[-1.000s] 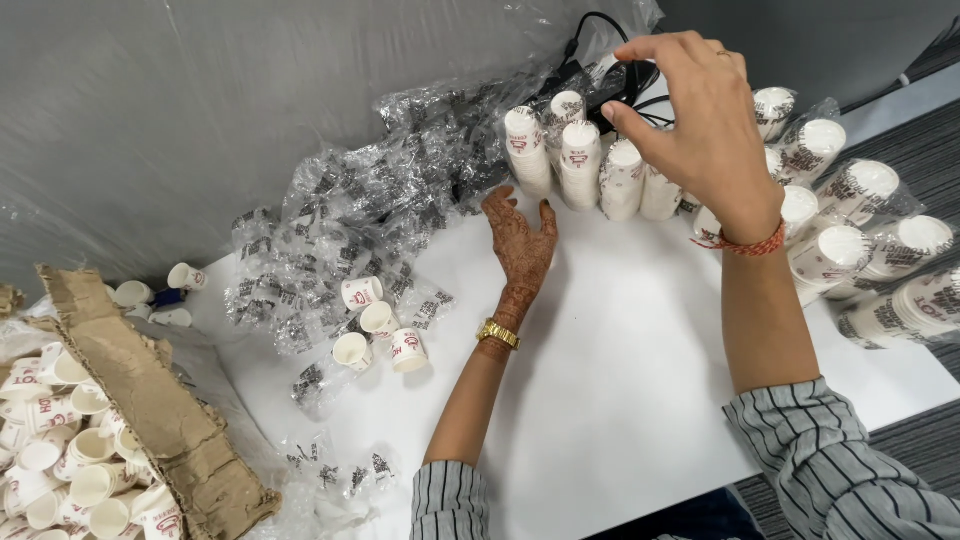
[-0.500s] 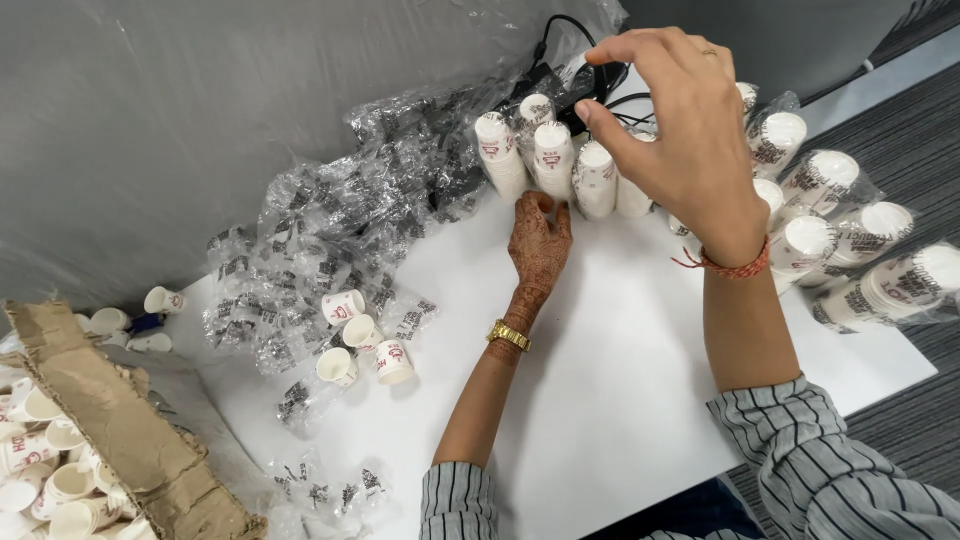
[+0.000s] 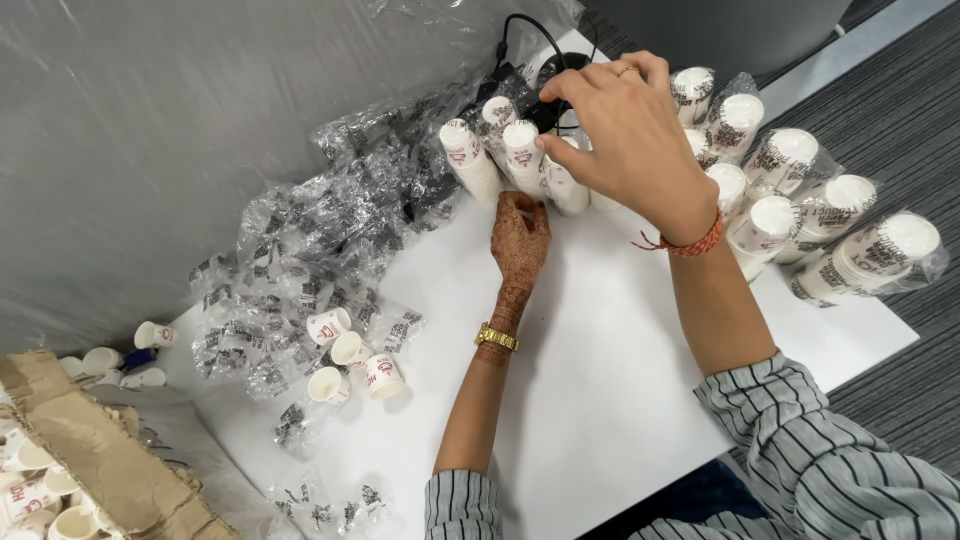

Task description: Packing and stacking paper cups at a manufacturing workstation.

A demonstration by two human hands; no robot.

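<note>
Since a moment ago the right hand (image 3: 630, 130) has dropped lower, fingertips pinching an upright paper cup stack (image 3: 522, 150), while the left hand (image 3: 520, 235), fingers curled, steadies the stacks' bases.

White table (image 3: 600, 400): cup stacks (image 3: 800, 215), loose cups (image 3: 350, 350), plastic wrappers (image 3: 300, 240).

The left hand (image 3: 521, 238) lies flat on the white counter (image 3: 600, 400), fingertips touching the stacks of paper cups (image 3: 510, 160) just beyond it. The right hand (image 3: 625, 140) hovers above those stacks, fingers curled over their tops. Wrapped stacks (image 3: 830, 230) lie right of it; loose cups (image 3: 350, 355) and crumpled wrappers (image 3: 300, 240) lie left of the left hand.
</note>
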